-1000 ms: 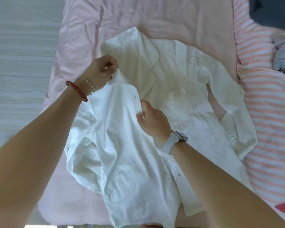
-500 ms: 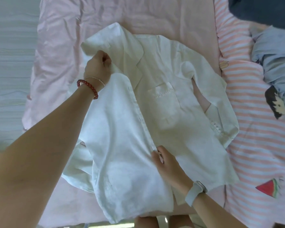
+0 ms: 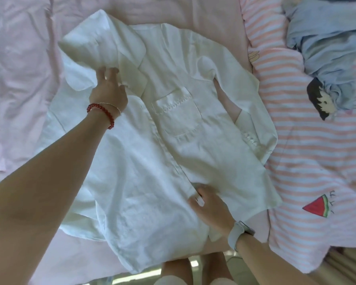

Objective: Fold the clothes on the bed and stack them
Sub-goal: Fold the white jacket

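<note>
A white short-sleeved shirt (image 3: pixel 173 124) with a chest pocket lies front-up on the pink sheet (image 3: pixel 23 64). Its collar points to the far side and its hem hangs over the near bed edge. My left hand (image 3: pixel 108 89) grips the bunched cloth at the left shoulder beside the collar, with its fingertips tucked into the fold. My right hand (image 3: pixel 210 204) pinches the front button edge low on the shirt; the thumb lies on top and the fingers are hidden under the right panel. The right sleeve lies folded in on the right.
A pink-and-white striped quilt (image 3: pixel 308 153) with a watermelon print covers the right side of the bed. A crumpled light blue garment (image 3: pixel 325 38) lies on it at the far right. My legs (image 3: pixel 193 270) stand at the near bed edge.
My left hand moved up from the left front panel to the shoulder cloth by the collar. My right hand slid down the front edge toward the hem and stayed there.
</note>
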Demonstrator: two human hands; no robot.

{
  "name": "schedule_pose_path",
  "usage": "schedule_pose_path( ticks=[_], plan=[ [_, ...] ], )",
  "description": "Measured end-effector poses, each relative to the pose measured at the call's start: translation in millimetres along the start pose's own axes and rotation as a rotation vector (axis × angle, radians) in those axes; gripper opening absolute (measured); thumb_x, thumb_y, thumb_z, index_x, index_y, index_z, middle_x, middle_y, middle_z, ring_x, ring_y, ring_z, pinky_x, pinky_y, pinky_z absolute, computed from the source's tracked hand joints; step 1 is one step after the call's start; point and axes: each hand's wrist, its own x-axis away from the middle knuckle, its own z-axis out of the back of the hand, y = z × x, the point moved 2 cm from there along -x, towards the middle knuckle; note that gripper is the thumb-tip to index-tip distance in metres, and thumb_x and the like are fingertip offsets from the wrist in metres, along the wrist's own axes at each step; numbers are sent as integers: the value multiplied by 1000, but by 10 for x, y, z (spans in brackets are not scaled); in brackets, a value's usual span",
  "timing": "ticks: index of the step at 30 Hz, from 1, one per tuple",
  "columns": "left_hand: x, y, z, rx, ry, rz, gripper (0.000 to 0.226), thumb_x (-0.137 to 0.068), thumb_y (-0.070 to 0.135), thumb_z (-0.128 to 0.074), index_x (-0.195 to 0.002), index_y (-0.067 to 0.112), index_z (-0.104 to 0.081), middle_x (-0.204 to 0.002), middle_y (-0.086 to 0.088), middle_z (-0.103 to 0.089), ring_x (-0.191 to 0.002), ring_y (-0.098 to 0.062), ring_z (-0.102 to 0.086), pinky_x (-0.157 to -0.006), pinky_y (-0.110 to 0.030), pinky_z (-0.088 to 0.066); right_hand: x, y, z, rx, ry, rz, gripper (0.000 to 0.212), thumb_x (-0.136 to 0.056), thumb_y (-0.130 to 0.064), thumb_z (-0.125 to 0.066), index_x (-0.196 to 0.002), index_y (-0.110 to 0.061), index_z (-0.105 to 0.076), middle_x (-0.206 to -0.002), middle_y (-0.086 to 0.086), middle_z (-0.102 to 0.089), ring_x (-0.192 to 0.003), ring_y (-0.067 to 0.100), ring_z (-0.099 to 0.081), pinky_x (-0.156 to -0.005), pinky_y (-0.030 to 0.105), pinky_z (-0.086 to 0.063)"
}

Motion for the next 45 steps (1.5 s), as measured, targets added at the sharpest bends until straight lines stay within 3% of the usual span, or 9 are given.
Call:
schedule_pose_path(
  ticks=[4, 7, 11, 20, 24, 29, 36, 40, 45],
  plan=[
    [675, 143, -228, -88, 66, -189, 52, -92, 25, -47, -140, 9, -34, -151, -16, -22, -132, -37, -32, -102, -50, -34, 111, 193, -19, -71, -28, -60, 15, -91, -30, -47, -95, -17, -51, -71, -1, -52, -64, 15, -48, -62, 28, -37],
    [1149, 181, -540, -160, -102, -198, 63, -93, 42, -40, -146, 13, -21, -155, -13, -14, -143, -31, -8, -113, -49, -11, 183, 284, 1, -185, -25, -36, 19, -93, -29, -47, -88, -11, -51, -65, 0, -46, -58, 14, -43, -59, 30, -34],
    [1197, 46, -836, -235, -285, -175, 69, -92, 53, -33, -148, 22, -7, -157, -6, 7, -143, -28, 9, -115, -49, -4, 249, 434, 33, -164, -76, -8, 29, -93, -35, -47, -70, -18, -41, -64, -2, -40, -57, 12, -38, -58, 27, -31],
    [1093, -32, -911, -299, -303, -164, 71, -91, 58, -27, -148, 25, 0, -156, -3, 14, -143, -27, 13, -115, -48, 0, 294, 561, 121, 383, -426, -160, 33, -95, -37, -34, -66, -19, -35, -68, -4, -41, -66, 16, -43, -75, 31, -34],
    [1152, 81, -859, -287, -255, -140, 68, -92, 52, -34, -147, 23, -6, -157, -5, 9, -143, -29, 11, -113, -53, -2, 398, 737, 220, 439, -225, -206, 18, -94, -37, -37, -87, -22, -45, -89, -1, -56, -89, 24, -56, -72, 30, -41],
    [1573, 384, -916, -282, -106, -267, 65, -92, 45, -36, -149, 24, -10, -157, -7, 1, -144, -29, 6, -111, -57, 5, 399, 720, 453, 322, 83, -129, 33, -96, -34, -40, -124, -20, -48, -122, -1, -57, -110, 18, -54, -88, 31, -46],
    [1850, 594, -1295, -326, -388, -221, 68, -90, 56, -33, -147, 34, -4, -157, 0, 10, -142, -29, 13, -110, -56, 3, 32, 476, 1327, 140, 758, -56, 47, -94, -28, -49, -135, -9, -35, -115, 11, -57, -97, 31, -60, -71, 39, -47],
    [1736, 628, -1273, -248, -411, -135, 64, -88, 53, -43, -144, 37, -17, -157, 6, 3, -143, -23, 8, -112, -54, 1, -382, 432, 1759, 234, 717, -198, 35, -94, -28, -48, -122, -9, -42, -102, 13, -63, -87, 35, -60, -65, 33, -37],
    [1593, 975, -1103, -138, -373, 81, 43, -90, 39, -46, -132, 30, -42, -151, -1, -23, -141, -24, -13, -113, -52, -8, -462, 372, 2069, 294, 677, 6, 22, -97, -23, -40, -103, -5, -52, -101, 12, -57, -76, 28, -53, -64, 32, -41]
  ],
)
